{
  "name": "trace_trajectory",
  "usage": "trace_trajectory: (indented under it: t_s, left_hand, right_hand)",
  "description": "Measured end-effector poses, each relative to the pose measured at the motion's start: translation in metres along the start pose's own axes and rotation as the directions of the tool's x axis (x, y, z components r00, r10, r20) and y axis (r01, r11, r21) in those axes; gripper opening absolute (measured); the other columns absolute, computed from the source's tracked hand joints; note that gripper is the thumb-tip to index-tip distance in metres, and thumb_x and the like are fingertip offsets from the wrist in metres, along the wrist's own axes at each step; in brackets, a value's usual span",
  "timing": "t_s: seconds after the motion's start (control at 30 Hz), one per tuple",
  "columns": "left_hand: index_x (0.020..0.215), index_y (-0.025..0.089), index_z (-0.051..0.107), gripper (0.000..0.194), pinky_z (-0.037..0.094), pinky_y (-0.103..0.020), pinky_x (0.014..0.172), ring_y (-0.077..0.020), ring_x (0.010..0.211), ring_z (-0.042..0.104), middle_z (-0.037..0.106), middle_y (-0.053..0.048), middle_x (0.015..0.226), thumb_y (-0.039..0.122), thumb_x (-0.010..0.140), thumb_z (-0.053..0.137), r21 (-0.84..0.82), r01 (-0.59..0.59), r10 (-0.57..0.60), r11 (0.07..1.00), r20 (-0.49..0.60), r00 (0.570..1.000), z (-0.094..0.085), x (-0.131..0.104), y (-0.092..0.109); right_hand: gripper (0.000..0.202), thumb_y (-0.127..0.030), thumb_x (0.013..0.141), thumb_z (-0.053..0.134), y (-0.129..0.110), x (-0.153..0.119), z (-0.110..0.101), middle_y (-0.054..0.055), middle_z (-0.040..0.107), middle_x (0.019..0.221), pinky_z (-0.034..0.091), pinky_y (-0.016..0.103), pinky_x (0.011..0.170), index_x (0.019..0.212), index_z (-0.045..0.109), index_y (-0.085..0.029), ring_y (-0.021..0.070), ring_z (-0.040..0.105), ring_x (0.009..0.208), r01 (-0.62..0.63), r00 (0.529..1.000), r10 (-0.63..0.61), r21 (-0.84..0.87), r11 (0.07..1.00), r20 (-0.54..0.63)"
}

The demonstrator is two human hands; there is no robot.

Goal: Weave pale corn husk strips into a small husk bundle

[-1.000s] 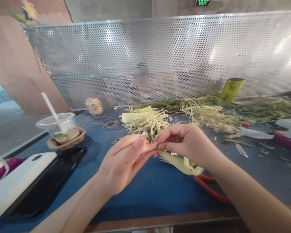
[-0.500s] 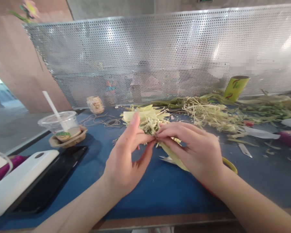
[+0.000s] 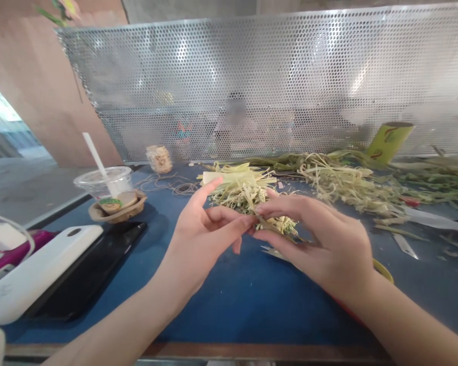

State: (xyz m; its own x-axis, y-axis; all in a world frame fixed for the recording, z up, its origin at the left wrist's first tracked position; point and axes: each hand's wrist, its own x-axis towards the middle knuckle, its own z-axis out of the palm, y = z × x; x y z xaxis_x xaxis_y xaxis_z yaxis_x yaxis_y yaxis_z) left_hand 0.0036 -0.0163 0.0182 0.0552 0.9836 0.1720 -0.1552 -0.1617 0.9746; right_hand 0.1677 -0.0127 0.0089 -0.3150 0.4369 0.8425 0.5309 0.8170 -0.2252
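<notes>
My left hand (image 3: 202,229) pinches the end of a thin pale husk strip (image 3: 267,222), its index finger raised. On the strip's other side, my right hand (image 3: 316,234) holds it between thumb and fingers. Just behind the fingertips lies a pile of pale green husk pieces (image 3: 238,178) with curled, knotted bits (image 3: 248,195) at its front. The blades of a pair of scissors (image 3: 275,252) stick out from beneath my right hand, and a yellow handle loop (image 3: 383,271) shows beyond the wrist.
At left are a plastic cup (image 3: 107,183) in a cardboard holder (image 3: 118,212), a white power bank (image 3: 41,272) and a black phone (image 3: 91,274). Twine (image 3: 175,185), a bag (image 3: 159,159), shredded husks (image 3: 339,180), a yellow-green can (image 3: 390,142) and a blade (image 3: 405,246) lie farther off.
The wide husk piece under my right hand no longer shows. My left thumb has closed in toward the right fingertips, and a thin strip shows between the hands. The view has shifted slightly.
</notes>
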Motion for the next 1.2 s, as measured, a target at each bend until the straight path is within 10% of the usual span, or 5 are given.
trace_trajectory:
  t_s: [1.2]
  left_hand:
    - [0.129, 0.016, 0.038, 0.069, 0.042, -0.018, 0.049, -0.0062, 0.047, 0.052, 0.06, 0.006, 0.053, 0.015, 0.068, 0.069, -0.029, -0.007, 0.006, 1.0, -0.061, 0.998, 0.009, -0.01, 0.006]
  right_hand:
    - [0.018, -0.005, 0.074, 0.061, -0.007, -0.001, -0.001, 0.002, 0.072, 0.088, 0.055, 0.027, 0.088, 0.081, 0.063, -0.021, 0.0176, 0.069, 0.084, 0.183, 0.978, -0.192, -0.112, 0.977, -0.082]
